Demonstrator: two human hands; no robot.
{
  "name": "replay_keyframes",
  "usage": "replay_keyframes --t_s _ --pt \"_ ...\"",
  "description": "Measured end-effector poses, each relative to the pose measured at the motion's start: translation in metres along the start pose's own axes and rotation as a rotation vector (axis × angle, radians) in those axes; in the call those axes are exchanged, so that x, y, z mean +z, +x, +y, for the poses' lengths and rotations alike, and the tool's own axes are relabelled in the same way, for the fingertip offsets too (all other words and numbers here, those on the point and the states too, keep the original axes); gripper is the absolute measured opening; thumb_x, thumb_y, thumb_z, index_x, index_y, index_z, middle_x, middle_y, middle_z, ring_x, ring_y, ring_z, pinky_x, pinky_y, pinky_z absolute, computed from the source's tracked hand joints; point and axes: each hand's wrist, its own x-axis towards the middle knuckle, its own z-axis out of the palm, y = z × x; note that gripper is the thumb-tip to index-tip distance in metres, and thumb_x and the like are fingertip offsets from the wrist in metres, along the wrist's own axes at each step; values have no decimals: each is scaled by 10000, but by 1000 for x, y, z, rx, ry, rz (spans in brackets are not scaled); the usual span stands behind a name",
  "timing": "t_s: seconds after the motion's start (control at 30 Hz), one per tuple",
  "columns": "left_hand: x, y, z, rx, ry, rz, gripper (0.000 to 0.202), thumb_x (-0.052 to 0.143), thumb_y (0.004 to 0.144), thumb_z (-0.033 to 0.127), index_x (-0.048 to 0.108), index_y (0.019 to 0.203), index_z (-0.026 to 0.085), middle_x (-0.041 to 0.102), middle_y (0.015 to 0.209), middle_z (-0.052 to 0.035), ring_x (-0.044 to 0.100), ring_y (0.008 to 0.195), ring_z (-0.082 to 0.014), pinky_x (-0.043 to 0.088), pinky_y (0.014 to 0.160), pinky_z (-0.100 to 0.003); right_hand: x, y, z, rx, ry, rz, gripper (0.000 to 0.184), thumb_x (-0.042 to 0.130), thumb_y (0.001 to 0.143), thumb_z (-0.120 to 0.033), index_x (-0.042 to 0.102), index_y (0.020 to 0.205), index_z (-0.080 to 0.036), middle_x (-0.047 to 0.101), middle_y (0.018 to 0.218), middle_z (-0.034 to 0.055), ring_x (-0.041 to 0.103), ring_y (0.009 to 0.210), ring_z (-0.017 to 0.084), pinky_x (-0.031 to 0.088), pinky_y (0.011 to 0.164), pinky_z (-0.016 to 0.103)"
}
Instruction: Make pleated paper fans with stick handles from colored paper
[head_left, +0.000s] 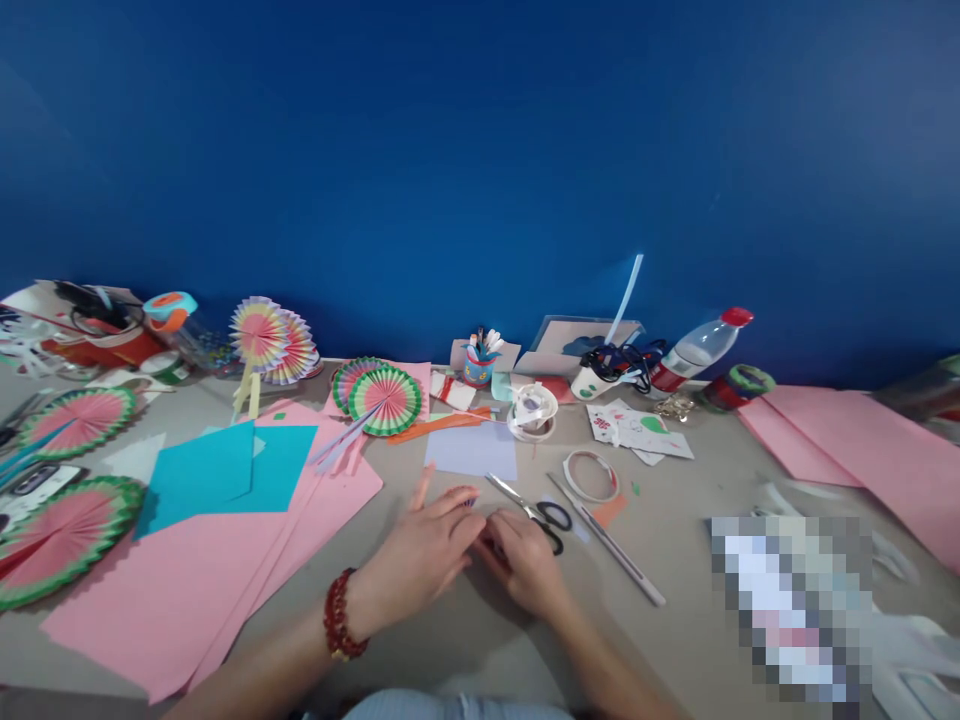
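My L hand [420, 555] & R hand [526, 562] close tog. over bench [697, 490], grip mostly hidden (can't tell if pinching); scissors [534, 512] near R.

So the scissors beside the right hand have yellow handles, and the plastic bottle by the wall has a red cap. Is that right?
Not quite: the head view shows the scissors beside the right hand have black handles, not yellow. The rest stands: the plastic bottle has a red cap.
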Motion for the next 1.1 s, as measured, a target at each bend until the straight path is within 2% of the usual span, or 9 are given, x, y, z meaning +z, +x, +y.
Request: replay_keyframes --t_s 0.17,0.37,0.53,0.7,0.8,0.87,0.97,1.03,1.1 --pt "8 5 1 -63 145 -37 56 563 908 220 600 945 199 668 974 -43 569 1109 -242 4 1189 -637 2 -1 1 -51 -20 -35 255 465 993 -243 522 748 -198 569 657 14 508 610 165 311 566 282" --pt "22 3 -4 64 325 -101 119 554 895 200 642 971 176 663 977 -79 524 1181 -271 4 1190 -644 1 -1 -1 -88 -19 -89 255 449 980 -209 512 734 -202 590 667 28 511 618 170 307 562 279" --pt "19 6 -6 146 307 -110 163 504 926 183 644 1007 163 687 989 -92 507 1237 -253 -18 1193 -633 -1 -2 -1 -71 4 -68 250 458 981 -231 516 739 -203 589 674 27 518 635 171 331 576 276" --pt "12 11 -7 55 245 41 169 469 964 187 625 1031 198 637 1270 -71 394 1384 -235 -69 1186 -638 -2 0 2 51 8 98 272 513 979 -247 513 711 -203 522 623 -10 482 583 144 322 552 265" --pt "8 12 -5 41 223 45 163 477 964 198 621 1039 203 601 1344 -59 327 1435 -233 -86 1188 -627 1 0 3 61 18 128 274 526 976 -268 519 709 -203 512 612 -15 475 567 140 325 543 265" --pt "6 11 -4 45 186 37 211 471 964 194 607 1126 206 586 1368 -68 323 1440 -233 -78 1192 -620 3 -1 4 60 23 148 278 530 973 -276 522 705 -203 515 604 -14 475 560 141 328 537 265" --pt "5 5 -9 -19 45 104 425 497 958 236 462 1382 219 438 1510 -110 293 1453 -275 -4 1195 -625 4 -4 5 100 48 211 259 561 955 -266 528 705 -203 535 608 -8 494 570 142 347 546 262" --pt "8 -1 -14 -110 -153 200 641 581 924 334 307 1493 228 322 1572 -142 259 1462 -319 98 1194 -616 4 -6 6 145 89 259 202 587 939 -246 557 743 -202 556 628 -6 507 580 142 370 564 260" --pt "17 -7 -19 -222 -476 286 824 664 863 424 213 1525 228 278 1580 -169 294 1443 -342 242 1173 -575 4 -7 7 174 130 298 135 602 929 -225 588 796 -204 572 649 -6 516 586 143 388 578 262"
